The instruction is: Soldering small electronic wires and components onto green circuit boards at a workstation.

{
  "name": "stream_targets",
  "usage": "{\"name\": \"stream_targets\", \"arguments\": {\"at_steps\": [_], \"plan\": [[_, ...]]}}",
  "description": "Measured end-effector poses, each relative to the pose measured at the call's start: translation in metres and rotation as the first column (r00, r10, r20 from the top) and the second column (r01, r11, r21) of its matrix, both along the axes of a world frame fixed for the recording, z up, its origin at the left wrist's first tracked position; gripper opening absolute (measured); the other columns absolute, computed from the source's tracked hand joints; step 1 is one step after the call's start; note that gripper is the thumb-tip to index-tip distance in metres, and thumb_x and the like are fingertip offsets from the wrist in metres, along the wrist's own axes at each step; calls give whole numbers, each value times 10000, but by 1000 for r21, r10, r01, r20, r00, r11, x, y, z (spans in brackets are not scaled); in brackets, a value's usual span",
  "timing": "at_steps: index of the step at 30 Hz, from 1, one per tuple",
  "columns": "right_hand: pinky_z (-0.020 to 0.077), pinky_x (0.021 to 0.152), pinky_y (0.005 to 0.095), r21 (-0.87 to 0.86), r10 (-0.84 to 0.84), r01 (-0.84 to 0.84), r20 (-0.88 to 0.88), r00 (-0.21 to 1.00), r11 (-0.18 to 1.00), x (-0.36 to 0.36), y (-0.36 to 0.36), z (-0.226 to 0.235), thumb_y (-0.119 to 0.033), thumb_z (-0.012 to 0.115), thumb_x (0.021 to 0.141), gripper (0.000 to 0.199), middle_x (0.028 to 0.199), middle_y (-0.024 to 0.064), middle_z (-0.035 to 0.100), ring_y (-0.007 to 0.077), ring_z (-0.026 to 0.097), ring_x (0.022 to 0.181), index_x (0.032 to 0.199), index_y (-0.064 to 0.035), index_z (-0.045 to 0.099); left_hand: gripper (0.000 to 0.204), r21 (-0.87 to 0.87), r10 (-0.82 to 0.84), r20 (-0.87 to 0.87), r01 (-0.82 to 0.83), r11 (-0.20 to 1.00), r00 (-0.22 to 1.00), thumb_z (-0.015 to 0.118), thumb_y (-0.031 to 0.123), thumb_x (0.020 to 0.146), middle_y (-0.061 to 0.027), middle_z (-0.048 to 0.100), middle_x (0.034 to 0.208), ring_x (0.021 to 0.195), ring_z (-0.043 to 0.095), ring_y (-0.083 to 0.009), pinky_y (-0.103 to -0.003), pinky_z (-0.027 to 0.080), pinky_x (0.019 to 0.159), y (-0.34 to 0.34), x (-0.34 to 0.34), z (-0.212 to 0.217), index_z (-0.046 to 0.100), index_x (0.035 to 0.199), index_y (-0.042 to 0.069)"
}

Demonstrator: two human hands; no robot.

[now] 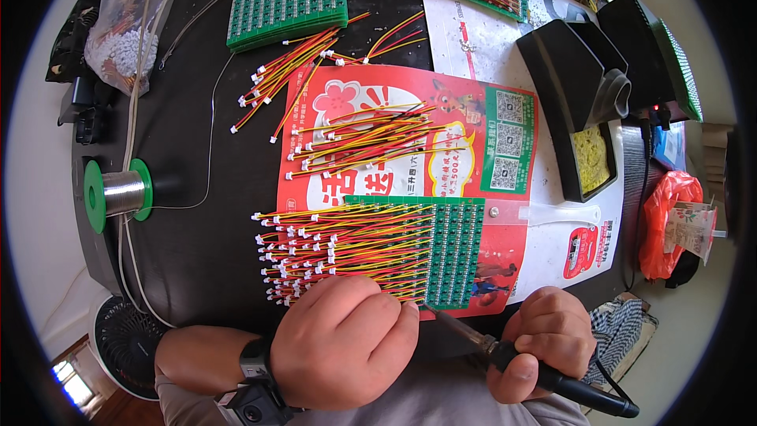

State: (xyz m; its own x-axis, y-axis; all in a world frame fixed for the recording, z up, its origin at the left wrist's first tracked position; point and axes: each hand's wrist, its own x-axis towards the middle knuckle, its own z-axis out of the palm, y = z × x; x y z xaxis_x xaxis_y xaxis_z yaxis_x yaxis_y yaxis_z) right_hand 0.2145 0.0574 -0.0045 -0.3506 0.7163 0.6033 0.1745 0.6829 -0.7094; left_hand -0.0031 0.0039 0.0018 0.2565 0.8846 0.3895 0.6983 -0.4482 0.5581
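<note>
My right hand (548,343) is wrapped round the black handle of a soldering iron (579,390). Its tip points left, to the lower edge of a green circuit board panel (457,252). Rows of red and yellow wires with white plugs (339,248) run leftward off that panel. At its near edge my left hand (347,343) is closed, thumb and finger pinched beside the iron's tip. The hand covers whatever it pinches. A wristband with a small camera (252,402) is on my left wrist. Loose plugged wires (371,138) lie just beyond the panel on a red printed sheet (509,229).
A green solder spool (122,193) stands at left. Stacked green panels (288,0) and more wires (292,63) lie at the back. On the right are a black iron stand (572,71) with a yellow sponge (593,159) and a red bag (670,221). A fan (126,343) sits lower left.
</note>
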Motion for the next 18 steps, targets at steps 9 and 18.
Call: {"name": "stream_targets", "arguments": {"at_steps": [9, 18], "plan": [[386, 384, 266, -4, -7, 7, 9, 1000, 1000, 0, -1, 1, -204, 632, 883, 224, 590, 7, 456, 120, 456, 409, 774, -51, 510, 207, -2, 7, 1, -7, 1000, 1000, 774, -28, 635, -55, 608, 744, 655, 583, -230, -327, 483, 562, -1, 0, 0, 733, 837, -19], [380, 388, 265, 24, -59, 60, -61, 996, 998, -5, -3, -4, -198, 634, 883, 224, 592, 7, 458, 118, 449, 407, 768, -48, 514, 205, 6, 18, -7, -18, 1000, 1000, 772, -32, 642, -59, 612, 748, 658, 591, -234, -331, 489, 563, -3, 2, 0, 733, 843, -22]]}}
